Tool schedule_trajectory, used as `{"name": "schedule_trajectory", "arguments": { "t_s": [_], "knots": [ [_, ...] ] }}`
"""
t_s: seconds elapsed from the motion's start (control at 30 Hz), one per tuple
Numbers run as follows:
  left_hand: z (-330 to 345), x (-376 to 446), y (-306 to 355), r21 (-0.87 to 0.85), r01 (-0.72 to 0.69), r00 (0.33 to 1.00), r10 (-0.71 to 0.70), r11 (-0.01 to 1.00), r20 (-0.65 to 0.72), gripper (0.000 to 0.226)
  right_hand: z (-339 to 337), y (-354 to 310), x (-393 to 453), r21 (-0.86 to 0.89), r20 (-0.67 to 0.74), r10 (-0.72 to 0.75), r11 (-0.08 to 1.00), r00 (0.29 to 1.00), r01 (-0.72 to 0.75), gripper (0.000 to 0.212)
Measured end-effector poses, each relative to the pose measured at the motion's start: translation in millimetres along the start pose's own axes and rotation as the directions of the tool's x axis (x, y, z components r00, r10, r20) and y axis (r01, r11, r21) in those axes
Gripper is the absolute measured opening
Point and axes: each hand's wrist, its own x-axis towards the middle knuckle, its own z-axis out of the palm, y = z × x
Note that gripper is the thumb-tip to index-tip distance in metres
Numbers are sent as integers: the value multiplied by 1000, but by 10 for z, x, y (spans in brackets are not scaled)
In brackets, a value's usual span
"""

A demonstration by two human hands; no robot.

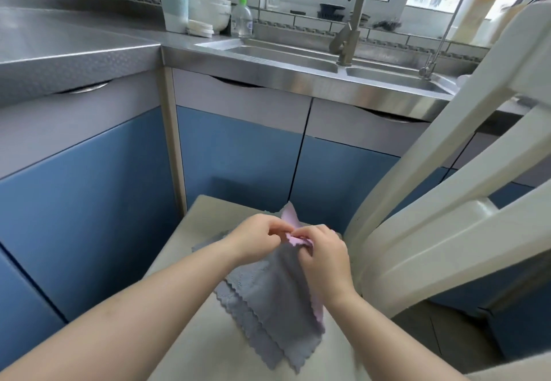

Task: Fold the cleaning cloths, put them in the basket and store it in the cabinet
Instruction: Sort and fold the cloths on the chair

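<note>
A pile of grey cleaning cloths [268, 306] with scalloped edges lies on the cream seat of a chair [193, 261]. A pink cloth [290, 219] sits among them, its corner sticking up at the far end. My left hand [256, 239] and my right hand [325, 258] meet over the far end of the pile, both pinching the pink cloth's edge. The top grey cloth hangs from under my right hand. No basket is in view.
Blue cabinet doors [238, 154] stand closed just beyond the chair, under a steel counter [59, 40] and a double sink [286, 55] with a tap. The chair's cream backrest [447, 172] rises at the right. A tumbler, bowls and a soap bottle [242, 17] stand behind the sink.
</note>
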Motion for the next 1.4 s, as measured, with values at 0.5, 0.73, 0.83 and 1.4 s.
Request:
{"name": "schedule_trajectory", "arguments": {
  "t_s": [0.5,0.73,0.83,1.4],
  "knots": [
    [-705,-451,870,595,17,880,271,803,-390,22,-1480,-941,264,467,-203,55,883,978,47,30],
    [-1032,-881,809,350,39,809,176,936,-560,10,-1829,-1208,206,595,-234,106,801,966,57,30],
    [-1165,-1029,730,307,24,801,165,952,-575,4,-1853,-1220,205,613,-243,128,788,961,50,31],
    [-2006,-1284,-18,272,206,586,104,940,-803,29,-927,-1285,712,667,-10,197,732,980,-140,24]
  ]
}}
